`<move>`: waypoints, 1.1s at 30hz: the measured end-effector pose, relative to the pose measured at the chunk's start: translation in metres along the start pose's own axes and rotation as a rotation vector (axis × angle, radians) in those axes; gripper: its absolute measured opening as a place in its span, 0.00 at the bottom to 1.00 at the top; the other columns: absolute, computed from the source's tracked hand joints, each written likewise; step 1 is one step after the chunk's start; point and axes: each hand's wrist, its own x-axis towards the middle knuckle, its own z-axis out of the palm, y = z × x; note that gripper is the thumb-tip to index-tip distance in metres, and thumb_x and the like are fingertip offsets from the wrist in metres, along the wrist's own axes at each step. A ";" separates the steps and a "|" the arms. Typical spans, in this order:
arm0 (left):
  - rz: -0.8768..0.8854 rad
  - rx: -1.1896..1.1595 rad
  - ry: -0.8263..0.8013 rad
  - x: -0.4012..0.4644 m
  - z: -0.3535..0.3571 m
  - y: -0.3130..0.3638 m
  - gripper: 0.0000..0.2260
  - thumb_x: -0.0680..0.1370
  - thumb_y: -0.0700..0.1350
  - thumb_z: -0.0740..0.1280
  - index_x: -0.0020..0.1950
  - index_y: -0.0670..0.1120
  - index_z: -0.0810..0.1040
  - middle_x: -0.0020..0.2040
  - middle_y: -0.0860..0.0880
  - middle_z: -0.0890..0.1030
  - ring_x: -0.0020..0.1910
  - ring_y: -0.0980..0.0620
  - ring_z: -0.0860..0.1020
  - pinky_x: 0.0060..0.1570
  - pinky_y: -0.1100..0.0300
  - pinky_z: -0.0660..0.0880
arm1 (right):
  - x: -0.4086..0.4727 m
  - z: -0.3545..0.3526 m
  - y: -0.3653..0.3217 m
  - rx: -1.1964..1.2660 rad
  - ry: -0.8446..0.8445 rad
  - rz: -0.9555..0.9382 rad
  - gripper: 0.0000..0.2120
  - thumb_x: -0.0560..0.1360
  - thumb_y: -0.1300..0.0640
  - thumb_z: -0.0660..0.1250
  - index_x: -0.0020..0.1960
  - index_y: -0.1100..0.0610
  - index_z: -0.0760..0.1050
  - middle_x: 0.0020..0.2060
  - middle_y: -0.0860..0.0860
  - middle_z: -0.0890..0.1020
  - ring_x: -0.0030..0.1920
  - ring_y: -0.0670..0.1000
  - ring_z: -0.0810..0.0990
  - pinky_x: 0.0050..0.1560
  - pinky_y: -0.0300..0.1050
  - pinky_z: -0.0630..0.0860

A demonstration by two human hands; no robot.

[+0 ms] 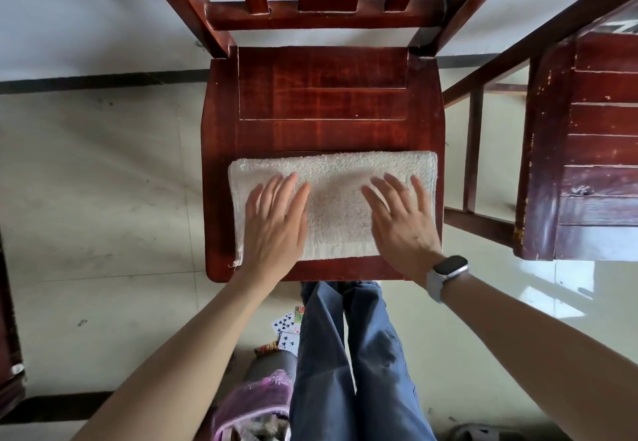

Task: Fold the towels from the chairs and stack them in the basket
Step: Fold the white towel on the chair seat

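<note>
A cream towel, folded into a wide rectangle, lies on the front half of a dark red wooden chair seat. My left hand lies flat on the towel's left part with straight, spread fingers. My right hand lies flat on the towel's right part, fingers straight too, with a watch on that wrist. Neither hand grips the cloth. No basket can be made out for certain.
A second red wooden chair stands close on the right. On the floor by my legs lie playing cards and a pink-rimmed bag or container. Pale tiled floor surrounds the chairs.
</note>
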 end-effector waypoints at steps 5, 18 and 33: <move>-0.091 0.103 -0.122 0.025 0.026 0.007 0.26 0.77 0.55 0.55 0.74 0.50 0.57 0.74 0.45 0.61 0.74 0.42 0.55 0.69 0.37 0.49 | 0.040 0.024 -0.023 -0.032 -0.037 0.023 0.25 0.75 0.51 0.53 0.71 0.57 0.63 0.71 0.59 0.65 0.71 0.58 0.63 0.68 0.66 0.54; -0.248 0.095 -0.181 0.020 0.039 -0.028 0.37 0.70 0.73 0.45 0.75 0.57 0.47 0.77 0.45 0.46 0.74 0.39 0.43 0.67 0.32 0.42 | 0.029 0.042 0.023 -0.024 -0.099 0.118 0.26 0.77 0.42 0.48 0.74 0.43 0.51 0.75 0.54 0.56 0.74 0.59 0.52 0.70 0.66 0.43; -0.266 0.034 -0.175 -0.012 0.029 0.007 0.30 0.76 0.61 0.51 0.75 0.55 0.47 0.76 0.42 0.49 0.74 0.40 0.44 0.68 0.33 0.44 | 0.003 0.008 0.044 0.545 -0.018 0.906 0.14 0.78 0.50 0.58 0.54 0.59 0.74 0.51 0.55 0.79 0.55 0.58 0.73 0.57 0.55 0.69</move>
